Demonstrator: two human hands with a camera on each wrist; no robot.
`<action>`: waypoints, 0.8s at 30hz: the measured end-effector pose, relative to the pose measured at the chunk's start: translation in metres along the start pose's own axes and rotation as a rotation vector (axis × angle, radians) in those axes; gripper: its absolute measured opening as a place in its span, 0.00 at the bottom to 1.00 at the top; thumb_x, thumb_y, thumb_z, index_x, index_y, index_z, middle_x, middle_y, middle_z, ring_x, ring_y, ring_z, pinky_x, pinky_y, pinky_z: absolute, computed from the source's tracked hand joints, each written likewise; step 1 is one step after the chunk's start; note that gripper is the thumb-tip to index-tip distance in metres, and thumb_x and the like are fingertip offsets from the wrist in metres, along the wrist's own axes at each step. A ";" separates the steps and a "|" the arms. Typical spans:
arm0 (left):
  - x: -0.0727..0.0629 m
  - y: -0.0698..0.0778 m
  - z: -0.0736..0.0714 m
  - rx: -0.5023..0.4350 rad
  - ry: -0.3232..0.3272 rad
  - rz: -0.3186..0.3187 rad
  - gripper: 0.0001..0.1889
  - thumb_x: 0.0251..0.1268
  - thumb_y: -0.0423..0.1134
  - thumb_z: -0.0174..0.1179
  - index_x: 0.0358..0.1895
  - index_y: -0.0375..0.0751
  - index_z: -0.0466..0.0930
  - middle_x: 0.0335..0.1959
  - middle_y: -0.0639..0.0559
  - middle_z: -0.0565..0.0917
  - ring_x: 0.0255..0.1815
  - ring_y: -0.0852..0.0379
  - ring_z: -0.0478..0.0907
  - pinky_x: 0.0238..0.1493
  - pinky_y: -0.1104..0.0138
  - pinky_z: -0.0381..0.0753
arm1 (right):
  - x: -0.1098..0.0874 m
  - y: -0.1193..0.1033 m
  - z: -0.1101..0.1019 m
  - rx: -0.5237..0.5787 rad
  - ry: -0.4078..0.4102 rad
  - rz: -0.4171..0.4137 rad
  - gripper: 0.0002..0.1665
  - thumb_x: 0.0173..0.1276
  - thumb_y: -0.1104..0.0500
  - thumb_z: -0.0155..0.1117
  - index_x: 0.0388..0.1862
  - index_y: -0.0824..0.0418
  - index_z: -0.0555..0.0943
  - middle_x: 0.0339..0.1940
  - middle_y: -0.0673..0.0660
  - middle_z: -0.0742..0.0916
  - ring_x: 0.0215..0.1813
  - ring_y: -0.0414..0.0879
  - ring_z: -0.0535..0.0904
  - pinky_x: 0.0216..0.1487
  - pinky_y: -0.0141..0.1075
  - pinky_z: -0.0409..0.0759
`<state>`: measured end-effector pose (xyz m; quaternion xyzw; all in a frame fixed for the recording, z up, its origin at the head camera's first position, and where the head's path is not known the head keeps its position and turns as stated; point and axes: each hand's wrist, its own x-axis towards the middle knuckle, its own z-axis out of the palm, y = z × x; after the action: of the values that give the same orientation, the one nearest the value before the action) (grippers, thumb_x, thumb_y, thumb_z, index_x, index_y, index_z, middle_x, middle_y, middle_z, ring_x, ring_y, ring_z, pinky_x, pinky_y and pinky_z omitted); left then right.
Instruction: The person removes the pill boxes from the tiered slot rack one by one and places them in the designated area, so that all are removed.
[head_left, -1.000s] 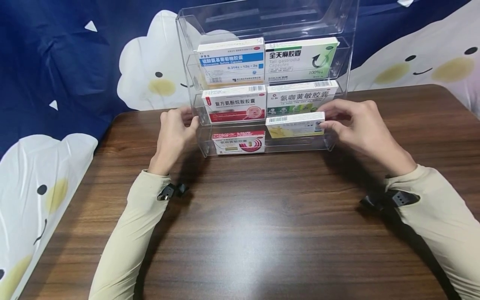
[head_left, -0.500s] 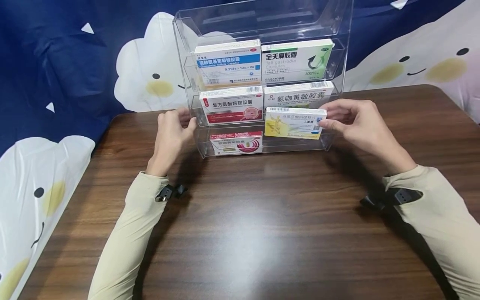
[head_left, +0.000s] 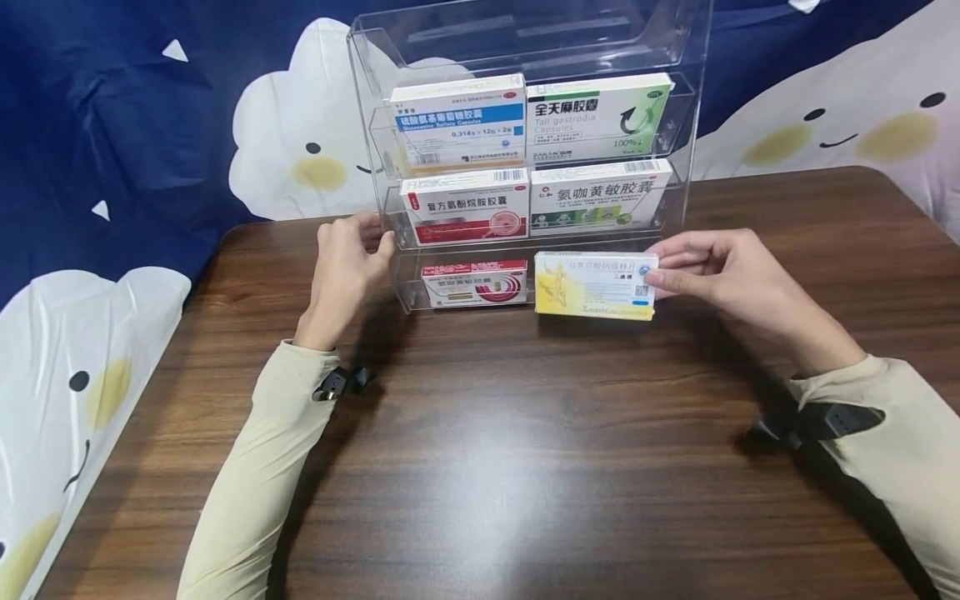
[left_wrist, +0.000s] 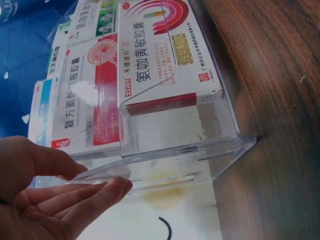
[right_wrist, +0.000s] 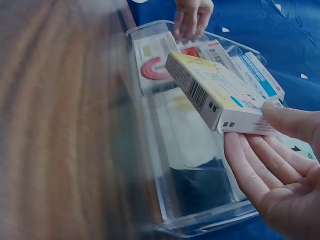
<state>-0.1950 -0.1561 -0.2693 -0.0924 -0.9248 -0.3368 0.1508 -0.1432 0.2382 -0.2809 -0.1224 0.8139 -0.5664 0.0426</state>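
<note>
My right hand (head_left: 712, 271) pinches a yellow-and-white medicine box (head_left: 595, 286) by its right end, thumb in front and fingers behind. The box is tilted and held just in front of the lowest tier of a clear acrylic display rack (head_left: 525, 50). Seen from the right wrist, the medicine box (right_wrist: 215, 90) is off the rack's floor. My left hand (head_left: 347, 271) grips the rack's left side; in the left wrist view the thumb and fingers lie on either side of its clear side panel (left_wrist: 165, 170). A red-and-white capsule box (head_left: 476, 284) stands in the lowest tier's left half.
On the middle tier are a red-banded box (head_left: 467, 207) and a green-and-white box (head_left: 600, 197). Above them stand a blue-and-white box (head_left: 461, 123) and a Tall Gastrodia capsule box (head_left: 597, 119). The rack stands on a brown wooden table (head_left: 480, 450), before a blue cloud-patterned curtain (head_left: 135, 108).
My right hand has drawn the yellow-and-white medicine box out of the lowest tier's right half, forward and down towards me, its front turning up into view. My left hand has stayed on the rack.
</note>
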 end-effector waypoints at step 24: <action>-0.001 0.000 0.000 -0.001 0.007 -0.018 0.13 0.63 0.32 0.55 0.46 0.28 0.83 0.40 0.35 0.86 0.44 0.45 0.85 0.52 0.58 0.79 | 0.004 0.038 0.024 0.301 -0.166 0.429 0.28 0.72 0.61 0.58 0.59 0.83 0.65 0.35 0.52 0.88 0.39 0.41 0.86 0.46 0.36 0.83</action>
<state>-0.1943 -0.1566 -0.2698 -0.0828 -0.9249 -0.3390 0.1510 -0.1476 0.2276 -0.3242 0.0145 0.7215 -0.6471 0.2459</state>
